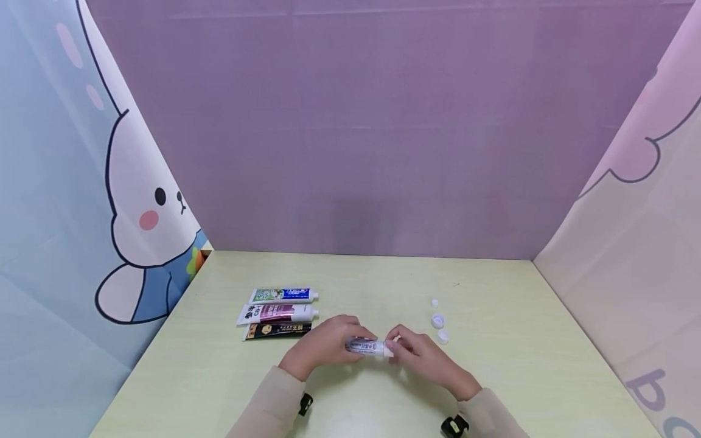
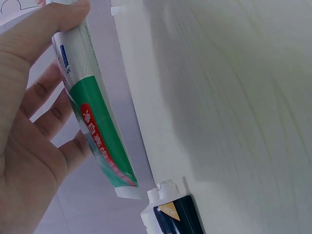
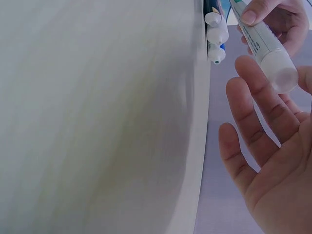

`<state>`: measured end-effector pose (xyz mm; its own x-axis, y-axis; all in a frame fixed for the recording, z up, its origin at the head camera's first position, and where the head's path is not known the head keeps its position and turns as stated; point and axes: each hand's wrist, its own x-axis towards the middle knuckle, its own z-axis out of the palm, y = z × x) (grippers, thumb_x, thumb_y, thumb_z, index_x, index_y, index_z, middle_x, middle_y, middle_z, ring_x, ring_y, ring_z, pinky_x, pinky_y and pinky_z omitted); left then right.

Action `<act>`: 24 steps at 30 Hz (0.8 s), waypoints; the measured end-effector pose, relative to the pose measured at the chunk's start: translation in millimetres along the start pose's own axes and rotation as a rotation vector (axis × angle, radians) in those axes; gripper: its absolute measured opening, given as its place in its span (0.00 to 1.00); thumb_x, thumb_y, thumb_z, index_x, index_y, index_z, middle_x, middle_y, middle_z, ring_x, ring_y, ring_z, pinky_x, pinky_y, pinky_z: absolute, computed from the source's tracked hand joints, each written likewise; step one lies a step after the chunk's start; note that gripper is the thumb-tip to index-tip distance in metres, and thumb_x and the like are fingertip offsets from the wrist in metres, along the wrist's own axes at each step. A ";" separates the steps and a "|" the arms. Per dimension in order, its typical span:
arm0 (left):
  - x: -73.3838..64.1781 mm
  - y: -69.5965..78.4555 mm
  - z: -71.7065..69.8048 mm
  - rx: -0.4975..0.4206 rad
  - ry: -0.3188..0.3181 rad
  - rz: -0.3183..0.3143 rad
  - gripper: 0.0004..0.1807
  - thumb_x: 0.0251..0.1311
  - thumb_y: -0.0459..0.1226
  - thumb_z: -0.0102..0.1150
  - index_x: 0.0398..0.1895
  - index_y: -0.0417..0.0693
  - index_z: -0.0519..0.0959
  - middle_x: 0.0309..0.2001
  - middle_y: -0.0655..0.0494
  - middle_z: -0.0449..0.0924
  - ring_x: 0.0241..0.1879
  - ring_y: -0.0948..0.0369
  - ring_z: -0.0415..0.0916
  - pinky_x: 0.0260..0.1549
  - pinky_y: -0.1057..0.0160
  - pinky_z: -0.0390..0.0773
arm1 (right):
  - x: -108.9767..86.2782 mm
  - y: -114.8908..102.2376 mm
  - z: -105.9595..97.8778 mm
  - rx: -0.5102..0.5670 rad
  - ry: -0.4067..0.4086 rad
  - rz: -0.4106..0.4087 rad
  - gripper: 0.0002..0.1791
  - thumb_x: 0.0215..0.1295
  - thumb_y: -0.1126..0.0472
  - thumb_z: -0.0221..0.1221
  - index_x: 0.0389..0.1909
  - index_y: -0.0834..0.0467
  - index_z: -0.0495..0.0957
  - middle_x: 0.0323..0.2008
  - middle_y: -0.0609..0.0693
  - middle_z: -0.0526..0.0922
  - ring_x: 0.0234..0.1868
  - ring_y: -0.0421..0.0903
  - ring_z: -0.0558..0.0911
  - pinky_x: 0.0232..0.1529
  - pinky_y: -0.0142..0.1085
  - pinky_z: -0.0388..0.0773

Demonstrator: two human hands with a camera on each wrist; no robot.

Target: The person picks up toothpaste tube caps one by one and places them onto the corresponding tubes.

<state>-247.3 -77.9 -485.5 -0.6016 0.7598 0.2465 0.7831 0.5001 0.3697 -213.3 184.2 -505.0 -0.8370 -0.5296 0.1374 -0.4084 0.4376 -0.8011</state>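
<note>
My left hand (image 1: 327, 342) grips a toothpaste tube (image 2: 100, 117), white and green with a red label, thumb on one side and fingers on the other. The tube is raised over the table, its white cap (image 3: 280, 73) pointing toward my right hand (image 1: 424, 360). Thumb and index finger of that right hand pinch around the cap, while its other fingers (image 3: 239, 151) stay spread out. To the left lie three uncapped tubes: a blue and green tube (image 1: 283, 295), a white and purple tube (image 1: 277, 313) and a black tube (image 1: 276, 330), the last partly behind my left hand.
Right of the hands, a small white cap (image 1: 435, 303) and two larger white caps, one in the middle (image 1: 437, 320) and one nearest me (image 1: 443, 336), sit in a line on the pale wooden table (image 1: 493, 377). A purple cloth (image 1: 372, 134) closes off the back, printed cloths the sides.
</note>
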 end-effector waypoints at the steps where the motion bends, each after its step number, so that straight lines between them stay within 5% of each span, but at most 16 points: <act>1: 0.2 -0.1 0.4 0.004 -0.001 0.000 0.20 0.54 0.39 0.73 0.52 0.60 0.86 0.39 0.70 0.79 0.37 0.73 0.71 0.42 0.75 0.73 | 0.2 0.1 -0.4 0.001 -0.003 0.009 0.08 0.79 0.52 0.49 0.47 0.49 0.75 0.30 0.43 0.85 0.25 0.42 0.77 0.25 0.30 0.70; 12: 0.3 0.5 0.5 0.013 0.004 -0.003 0.20 0.53 0.40 0.73 0.52 0.59 0.86 0.39 0.70 0.79 0.37 0.73 0.71 0.42 0.75 0.73 | 0.9 0.0 -1.5 0.022 -0.025 -0.008 0.12 0.81 0.52 0.44 0.48 0.50 0.76 0.31 0.49 0.85 0.28 0.47 0.83 0.29 0.35 0.78; 19: -0.2 1.0 -1.6 0.007 0.006 -0.020 0.20 0.53 0.40 0.73 0.51 0.59 0.86 0.38 0.70 0.79 0.36 0.73 0.71 0.41 0.74 0.73 | 1.0 2.6 0.4 0.013 -0.017 -0.035 0.18 0.72 0.54 0.61 0.56 0.57 0.71 0.41 0.49 0.83 0.33 0.44 0.82 0.35 0.34 0.79; 24: -0.1 0.3 -1.5 -0.004 0.011 -0.009 0.19 0.53 0.39 0.73 0.51 0.58 0.86 0.38 0.70 0.79 0.35 0.73 0.71 0.40 0.75 0.73 | 1.4 3.1 2.4 0.030 0.018 -0.047 0.20 0.64 0.60 0.68 0.52 0.56 0.71 0.42 0.46 0.80 0.35 0.43 0.81 0.36 0.35 0.81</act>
<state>-247.2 -78.4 -484.0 -0.6106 0.7505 0.2529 0.7768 0.5055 0.3756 -214.9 183.1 -508.7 -0.8234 -0.5363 0.1856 -0.4369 0.3903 -0.8104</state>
